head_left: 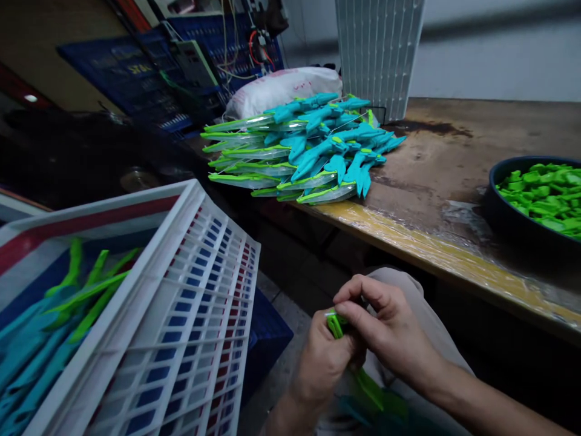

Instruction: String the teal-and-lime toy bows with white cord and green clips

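Over my lap, my left hand is closed around the bright green part of a green and teal plastic piece. Its green end sticks up out of the fist, while the teal part below is dim and blurred. My right hand has thumb and forefinger pinched together at that green end, touching it. Whether a smaller part sits between those fingertips is hidden. Left of my hands, a white slatted plastic crate holds several similar teal and green pieces.
A wooden table with a film-wrapped edge runs across ahead. On it lie a pile of teal and green pieces with clear plastic parts, a white sack, a grey ribbed panel and a dark basin of small green parts.
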Motion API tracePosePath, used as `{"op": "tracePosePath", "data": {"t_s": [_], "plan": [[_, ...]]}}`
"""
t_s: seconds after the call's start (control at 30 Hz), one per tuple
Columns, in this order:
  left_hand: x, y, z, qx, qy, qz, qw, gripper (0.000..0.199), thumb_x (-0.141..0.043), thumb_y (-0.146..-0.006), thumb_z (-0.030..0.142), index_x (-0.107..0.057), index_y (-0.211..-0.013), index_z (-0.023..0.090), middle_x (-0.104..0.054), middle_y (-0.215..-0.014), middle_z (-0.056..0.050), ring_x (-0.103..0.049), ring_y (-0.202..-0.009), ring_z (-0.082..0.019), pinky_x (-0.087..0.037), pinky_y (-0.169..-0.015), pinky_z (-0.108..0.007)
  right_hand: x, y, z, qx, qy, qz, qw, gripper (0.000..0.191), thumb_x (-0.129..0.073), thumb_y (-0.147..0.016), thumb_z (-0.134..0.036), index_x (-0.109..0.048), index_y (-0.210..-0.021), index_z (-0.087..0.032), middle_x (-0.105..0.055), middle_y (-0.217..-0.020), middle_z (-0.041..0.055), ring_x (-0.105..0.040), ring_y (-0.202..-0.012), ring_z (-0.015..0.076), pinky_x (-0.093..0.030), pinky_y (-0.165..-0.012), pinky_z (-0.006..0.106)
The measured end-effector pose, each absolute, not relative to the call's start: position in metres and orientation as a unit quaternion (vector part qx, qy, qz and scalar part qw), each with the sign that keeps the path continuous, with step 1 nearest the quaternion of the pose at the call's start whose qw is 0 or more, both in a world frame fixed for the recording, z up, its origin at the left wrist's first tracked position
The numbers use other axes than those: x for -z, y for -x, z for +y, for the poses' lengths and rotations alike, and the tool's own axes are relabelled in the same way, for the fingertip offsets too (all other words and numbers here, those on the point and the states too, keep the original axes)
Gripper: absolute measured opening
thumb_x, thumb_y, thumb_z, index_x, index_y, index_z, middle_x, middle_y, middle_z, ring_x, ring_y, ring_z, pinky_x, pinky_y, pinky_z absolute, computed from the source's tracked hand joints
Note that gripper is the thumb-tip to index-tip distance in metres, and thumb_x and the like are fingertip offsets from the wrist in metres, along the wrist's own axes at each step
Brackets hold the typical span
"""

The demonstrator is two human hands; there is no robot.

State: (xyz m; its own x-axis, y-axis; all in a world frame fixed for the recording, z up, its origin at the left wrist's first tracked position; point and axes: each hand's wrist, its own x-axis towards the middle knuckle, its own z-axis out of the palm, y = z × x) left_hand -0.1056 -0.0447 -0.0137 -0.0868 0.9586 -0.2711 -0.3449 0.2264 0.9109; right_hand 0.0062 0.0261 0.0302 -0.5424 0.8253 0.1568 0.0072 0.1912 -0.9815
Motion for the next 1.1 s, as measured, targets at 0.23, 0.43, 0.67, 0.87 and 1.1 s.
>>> {"op": "tracePosePath", "data": {"t_s": [0.23, 0.43, 0.67, 0.87, 1.1], "plan": [[0.016, 0.107, -0.044, -0.541, -0.321, 0.481, 0.611, 0.052, -0.078, -0.082, 0.053, -0.053, -0.055, 0.017, -0.045, -0.047, 0.002, -0.037, -0.044, -0.008, -0.027, -0.044, -0.023, -0.037, -0.028, 0.022, -0.499, 0.283, -0.763, 0.298, 0.013, -0.060, -0.101, -0.025, -0.068, -0.092, -0.023, -0.066, -0.091, 0.0015, -0.063, -0.088, 0.0168, -0.050, -0.076, 0.029], [0.017, 0.109, -0.046, -0.526, -0.337, 0.467, 0.626, 0.049, -0.077, -0.085, 0.053, -0.056, -0.061, 0.015, -0.044, -0.047, 0.003, -0.038, -0.044, -0.007, -0.028, -0.043, -0.021, -0.028, -0.026, 0.016, -0.526, 0.303, -0.721, 0.334, 0.018, -0.055, -0.100, -0.021, -0.060, -0.084, -0.020, -0.061, -0.087, 0.0007, -0.060, -0.079, 0.0138, -0.049, -0.069, 0.025], [0.025, 0.116, -0.055, -0.599, -0.326, 0.346, 0.644, 0.015, -0.074, -0.089, 0.026, -0.061, -0.088, 0.017, -0.056, -0.091, 0.001, -0.043, -0.042, 0.001, -0.033, -0.040, -0.016, -0.030, -0.044, 0.021, -0.435, 0.284, -0.792, 0.320, 0.019, -0.048, -0.105, -0.016, -0.058, -0.090, -0.022, -0.059, -0.082, 0.0006, -0.057, -0.073, 0.0136, -0.047, -0.066, 0.026], [0.022, 0.114, -0.071, -0.640, -0.369, 0.315, 0.595, 0.031, -0.071, -0.093, 0.020, -0.060, -0.119, 0.034, -0.060, -0.110, 0.000, -0.061, -0.064, -0.006, -0.047, -0.053, -0.016, -0.038, -0.041, 0.004, -0.372, 0.204, -0.861, 0.281, 0.025, -0.039, -0.100, -0.010, -0.059, -0.110, -0.023, -0.059, -0.092, 0.0047, -0.058, -0.073, 0.0153, -0.051, -0.061, 0.026], [0.017, 0.114, -0.076, -0.652, -0.330, 0.358, 0.581, 0.045, -0.081, -0.088, 0.034, -0.066, -0.130, 0.040, -0.067, -0.095, 0.000, -0.063, -0.084, -0.015, -0.054, -0.082, -0.027, -0.048, -0.025, -0.014, -0.387, 0.185, -0.865, 0.259, 0.032, -0.032, -0.108, -0.018, -0.060, -0.093, -0.023, -0.067, -0.084, 0.0013, -0.067, -0.077, 0.0153, -0.055, -0.060, 0.023]]}}
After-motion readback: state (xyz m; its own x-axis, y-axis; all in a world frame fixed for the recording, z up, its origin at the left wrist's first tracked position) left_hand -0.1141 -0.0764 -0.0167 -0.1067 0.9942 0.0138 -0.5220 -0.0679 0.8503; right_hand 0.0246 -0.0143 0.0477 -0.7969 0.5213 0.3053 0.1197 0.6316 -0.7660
